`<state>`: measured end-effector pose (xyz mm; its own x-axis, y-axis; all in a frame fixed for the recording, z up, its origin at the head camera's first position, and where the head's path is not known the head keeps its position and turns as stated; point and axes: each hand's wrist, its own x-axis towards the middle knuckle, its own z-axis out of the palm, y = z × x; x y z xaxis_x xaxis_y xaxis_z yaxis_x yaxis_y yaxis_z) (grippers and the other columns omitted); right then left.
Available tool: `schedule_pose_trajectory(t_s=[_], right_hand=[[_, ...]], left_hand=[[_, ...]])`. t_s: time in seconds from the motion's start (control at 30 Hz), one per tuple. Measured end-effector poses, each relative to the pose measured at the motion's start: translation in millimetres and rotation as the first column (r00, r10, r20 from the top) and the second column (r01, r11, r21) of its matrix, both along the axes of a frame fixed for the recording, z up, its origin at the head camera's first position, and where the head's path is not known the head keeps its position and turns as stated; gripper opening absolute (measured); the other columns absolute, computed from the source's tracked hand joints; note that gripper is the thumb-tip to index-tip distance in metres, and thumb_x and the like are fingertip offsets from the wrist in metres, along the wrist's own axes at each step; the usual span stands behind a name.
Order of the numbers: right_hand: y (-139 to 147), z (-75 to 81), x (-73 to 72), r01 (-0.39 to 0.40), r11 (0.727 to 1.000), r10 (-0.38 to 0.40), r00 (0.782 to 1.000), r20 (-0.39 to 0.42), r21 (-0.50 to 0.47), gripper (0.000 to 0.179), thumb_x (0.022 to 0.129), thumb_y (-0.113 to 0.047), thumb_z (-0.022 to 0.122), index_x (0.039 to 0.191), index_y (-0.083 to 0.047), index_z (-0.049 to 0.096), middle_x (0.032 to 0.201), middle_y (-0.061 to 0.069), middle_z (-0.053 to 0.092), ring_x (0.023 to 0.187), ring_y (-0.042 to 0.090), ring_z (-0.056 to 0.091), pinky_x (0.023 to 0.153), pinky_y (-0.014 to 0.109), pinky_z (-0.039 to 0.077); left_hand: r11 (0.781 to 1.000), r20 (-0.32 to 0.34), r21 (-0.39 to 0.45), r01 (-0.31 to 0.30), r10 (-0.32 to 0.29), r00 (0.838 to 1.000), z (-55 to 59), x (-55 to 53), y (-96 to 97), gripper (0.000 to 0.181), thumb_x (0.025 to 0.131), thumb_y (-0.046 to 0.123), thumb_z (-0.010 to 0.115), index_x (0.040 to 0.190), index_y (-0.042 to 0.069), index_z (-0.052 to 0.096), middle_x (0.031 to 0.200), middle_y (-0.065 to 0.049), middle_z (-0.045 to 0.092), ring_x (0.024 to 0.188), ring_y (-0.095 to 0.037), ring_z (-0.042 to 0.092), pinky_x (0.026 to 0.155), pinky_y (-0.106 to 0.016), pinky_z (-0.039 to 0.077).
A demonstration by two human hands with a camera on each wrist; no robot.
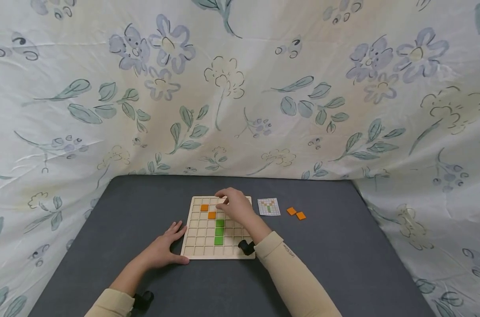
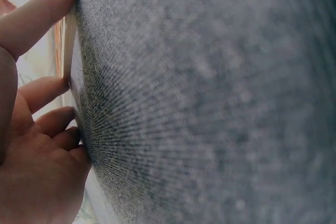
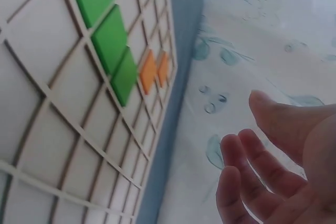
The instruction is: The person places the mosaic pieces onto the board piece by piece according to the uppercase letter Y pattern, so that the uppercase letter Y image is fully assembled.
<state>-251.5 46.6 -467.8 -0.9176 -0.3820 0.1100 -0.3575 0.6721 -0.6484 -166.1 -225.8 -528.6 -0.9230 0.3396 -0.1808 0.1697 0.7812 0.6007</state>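
A light wooden grid board lies flat on the dark table. Three green square tiles sit in one column of it. Two orange tiles lie diagonally above them to the left. My left hand rests at the board's left side, with its thumb at the near corner and fingertips along the edge. Over the far part of the board hovers my right hand. In the right wrist view its fingers are bent and the thumb stands apart, with nothing between them.
Right of the board lies a small pattern card with a coloured grid. Beyond it are two loose orange tiles on the dark table. A floral cloth hangs behind and along both sides.
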Motion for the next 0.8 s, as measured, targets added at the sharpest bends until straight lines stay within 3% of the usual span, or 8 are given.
schedule_pose_trajectory(t_s=[0.2, 0.43, 0.8], right_hand=[[13.1, 9.8, 6.5, 0.029, 0.998, -0.03, 0.999, -0.026, -0.056, 0.035, 0.094, -0.022, 0.074, 0.129, -0.017, 0.069, 0.129, 0.003, 0.065, 0.096, 0.018, 0.065, 0.074, 0.034, 0.053], [31.1, 7.5, 8.4, 0.045, 0.994, -0.052, 0.997, -0.064, -0.096, 0.035, 0.093, -0.021, 0.074, 0.128, -0.016, 0.069, 0.128, 0.004, 0.065, 0.098, 0.019, 0.066, 0.082, 0.039, 0.055], [63.0, 9.2, 11.7, 0.123, 0.985, -0.135, 0.986, -0.097, -0.12, 0.038, 0.092, -0.019, 0.076, 0.129, -0.013, 0.069, 0.127, 0.006, 0.066, 0.102, 0.023, 0.067, 0.079, 0.039, 0.057]], left_hand=[[1.0, -0.013, 0.002, 0.009, -0.009, 1.0, -1.6, -0.5, -1.0, 0.11, 0.073, 0.048, 0.088, 0.158, 0.007, 0.033, 0.168, -0.019, 0.018, 0.155, -0.044, 0.008, 0.112, -0.074, 0.02], [1.0, -0.016, 0.004, 0.012, -0.012, 1.0, -2.2, -1.9, -1.3, 0.11, 0.072, 0.049, 0.088, 0.158, 0.007, 0.033, 0.168, -0.019, 0.018, 0.155, -0.044, 0.008, 0.112, -0.074, 0.021], [1.0, -0.016, 0.005, 0.008, -0.008, 1.0, -5.8, -3.4, -3.2, 0.111, 0.072, 0.05, 0.089, 0.158, 0.007, 0.034, 0.168, -0.019, 0.018, 0.155, -0.044, 0.008, 0.112, -0.074, 0.022]])
